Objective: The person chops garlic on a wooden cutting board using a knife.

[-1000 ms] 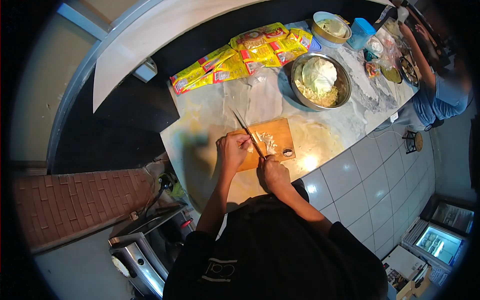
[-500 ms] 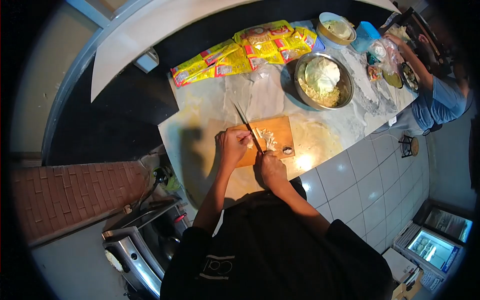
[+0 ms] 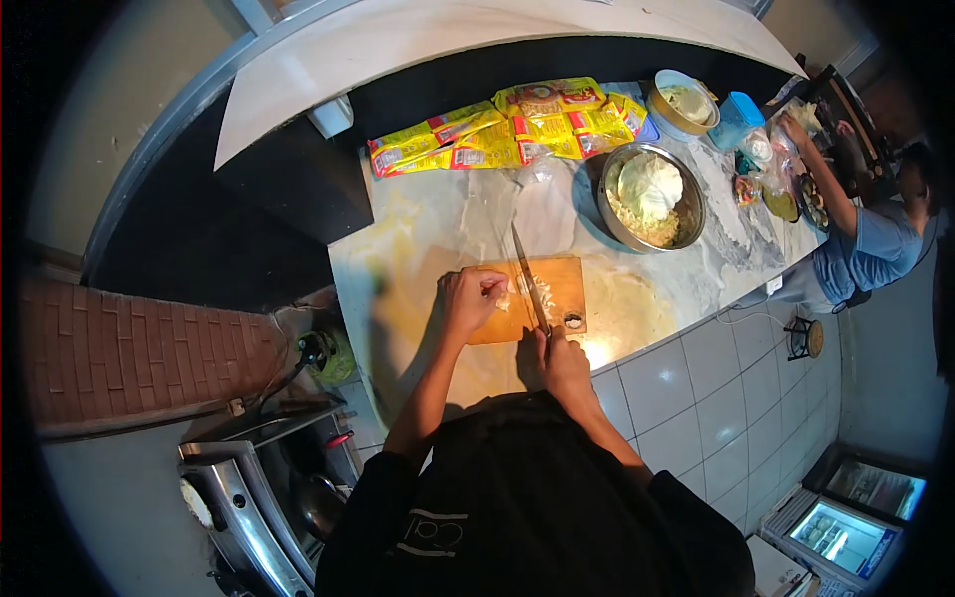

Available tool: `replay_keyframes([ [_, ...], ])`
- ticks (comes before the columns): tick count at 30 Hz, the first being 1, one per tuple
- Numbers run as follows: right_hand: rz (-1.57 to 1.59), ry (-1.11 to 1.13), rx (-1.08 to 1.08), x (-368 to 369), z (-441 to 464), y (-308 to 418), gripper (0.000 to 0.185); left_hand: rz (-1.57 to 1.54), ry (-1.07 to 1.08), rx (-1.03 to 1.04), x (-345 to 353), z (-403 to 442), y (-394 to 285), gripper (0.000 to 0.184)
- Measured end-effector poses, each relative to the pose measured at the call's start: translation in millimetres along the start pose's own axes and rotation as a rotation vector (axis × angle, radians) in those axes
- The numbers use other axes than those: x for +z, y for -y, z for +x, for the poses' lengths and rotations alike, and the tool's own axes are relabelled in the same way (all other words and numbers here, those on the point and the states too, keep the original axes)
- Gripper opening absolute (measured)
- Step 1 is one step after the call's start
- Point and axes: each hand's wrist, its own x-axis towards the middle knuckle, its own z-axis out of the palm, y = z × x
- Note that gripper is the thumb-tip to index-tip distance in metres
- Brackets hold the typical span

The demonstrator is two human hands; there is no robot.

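My right hand (image 3: 563, 366) is wrapped round the handle of a long kitchen knife (image 3: 528, 273). Its blade points away from me across the wooden cutting board (image 3: 570, 271). Pale chopped pieces (image 3: 543, 293) of food lie on the board beside and partly under the blade. Left of the knife, my left hand (image 3: 474, 300) is closed over the board, fingertips pinched together. A small pale piece (image 3: 503, 302) shows just below those fingertips; whether the fingers grip anything is too small to tell.
A steel bowl (image 3: 604, 209) holds a cabbage and shredded pale food. Yellow packets (image 3: 487, 149) line the back of the marble counter (image 3: 398, 234). A second bowl (image 3: 654, 104), a blue-lidded container (image 3: 737, 111) and plastic bags (image 3: 774, 164) stand farther right, near another person (image 3: 880, 244).
The knife has swung right, away from my left hand, and its blade now lies over the chopped pieces. My left hand stays closed at the board's left part. The view has shifted slightly.
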Motion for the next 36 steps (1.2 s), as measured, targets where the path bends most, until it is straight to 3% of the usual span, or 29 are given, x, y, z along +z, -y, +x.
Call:
replay_keyframes([
  [5,0.149,0.078,0.003,-17,5,-14,0.034,-0.197,-0.015,-0.005,6,-1,14,0.024],
  [7,0.186,0.085,0.006,-20,5,-14,0.033,-0.141,0.005,0.013,2,-3,8,0.026],
  [12,0.035,-0.011,-0.145,-3,-4,-9,0.029,0.020,0.063,-0.003,2,-5,-4,0.031],
  [36,-0.112,0.082,-0.161,9,5,-9,0.028,-0.002,0.003,-0.031,4,-6,-1,0.039],
])
